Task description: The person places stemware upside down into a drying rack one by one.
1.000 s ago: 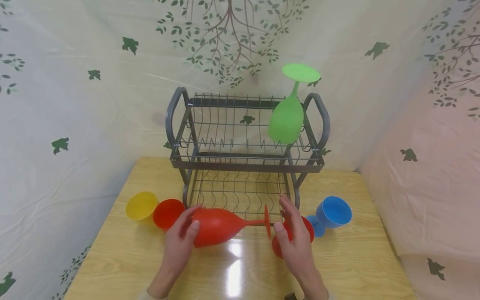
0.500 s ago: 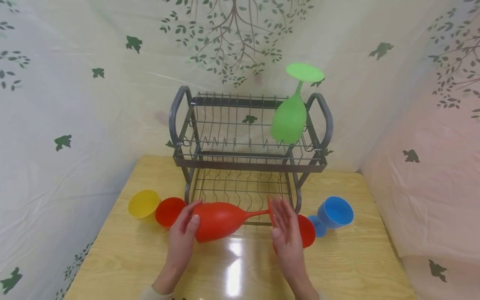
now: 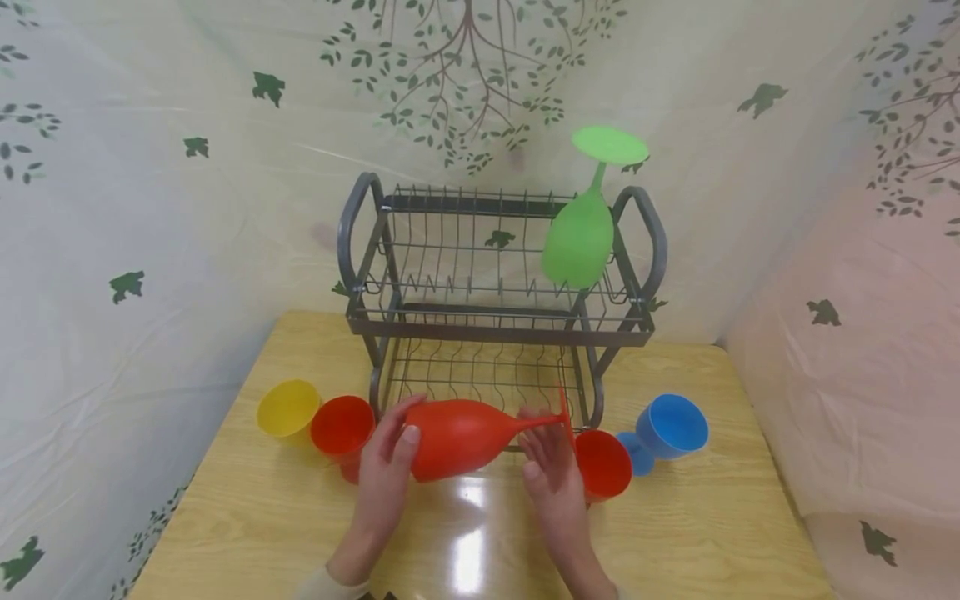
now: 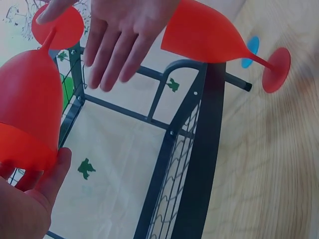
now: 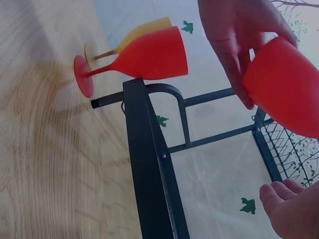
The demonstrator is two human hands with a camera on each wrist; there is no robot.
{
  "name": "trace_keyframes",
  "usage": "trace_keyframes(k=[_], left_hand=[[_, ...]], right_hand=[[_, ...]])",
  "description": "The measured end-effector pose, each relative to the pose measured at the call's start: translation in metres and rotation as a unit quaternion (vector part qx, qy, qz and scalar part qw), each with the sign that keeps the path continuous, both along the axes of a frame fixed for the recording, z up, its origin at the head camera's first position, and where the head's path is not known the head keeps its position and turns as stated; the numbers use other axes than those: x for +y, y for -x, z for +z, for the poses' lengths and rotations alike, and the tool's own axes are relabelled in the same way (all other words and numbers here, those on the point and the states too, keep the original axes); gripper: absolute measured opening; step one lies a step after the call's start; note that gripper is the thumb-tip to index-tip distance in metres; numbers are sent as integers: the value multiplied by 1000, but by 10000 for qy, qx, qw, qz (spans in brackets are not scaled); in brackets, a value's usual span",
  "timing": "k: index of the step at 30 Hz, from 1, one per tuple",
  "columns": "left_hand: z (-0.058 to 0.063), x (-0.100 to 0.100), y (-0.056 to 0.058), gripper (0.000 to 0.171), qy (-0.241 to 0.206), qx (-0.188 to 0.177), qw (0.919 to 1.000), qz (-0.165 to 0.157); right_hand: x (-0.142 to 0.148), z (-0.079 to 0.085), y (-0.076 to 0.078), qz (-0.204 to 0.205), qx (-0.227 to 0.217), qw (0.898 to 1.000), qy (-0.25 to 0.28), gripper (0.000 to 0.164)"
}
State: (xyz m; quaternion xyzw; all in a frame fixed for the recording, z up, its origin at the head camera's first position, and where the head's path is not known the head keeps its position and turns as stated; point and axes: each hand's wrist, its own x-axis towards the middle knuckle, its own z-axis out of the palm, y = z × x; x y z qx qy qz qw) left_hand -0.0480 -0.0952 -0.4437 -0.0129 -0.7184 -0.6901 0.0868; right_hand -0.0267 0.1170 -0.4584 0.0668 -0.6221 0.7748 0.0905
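Head view: red goblet [image 3: 459, 440] is in the air between 2 hands, before the lower tier of the rack [image 3: 498, 334], over the surface [image 3: 675, 533]. Left hand [image 3: 385, 467]: grip clamped on the bowl near the rim. Right hand [image 3: 555, 483]: grip apart, fingers nearly straight by the stem (contact: cannot tell). Long axis near level, running left to right; mouth points left, foot right and slightly up in this view. Judgement: hold the bowl lightly, steady the stem with the right, turn slowly so the foot clears the standing red goblet [image 3: 603, 467].
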Motion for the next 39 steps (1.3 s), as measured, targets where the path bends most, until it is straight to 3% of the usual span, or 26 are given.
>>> trace_keyframes(k=[9,16,35,39], left_hand=[[4,13,0,39,36,131,9998,-137],[3,20,-1,38,60,242,9996,-157],[0,27,1,39,32,286,9994,-196],[0,26,1,39,183,389,9985,-350]], right_hand=[[-5,-2,-2,257,139,9995,92,56],[-9,0,-3,94,-159,9998,-68,61],[-13,5,-2,-102,-156,9998,-92,56],[-14,8,-2,-177,-84,9997,-131,55]])
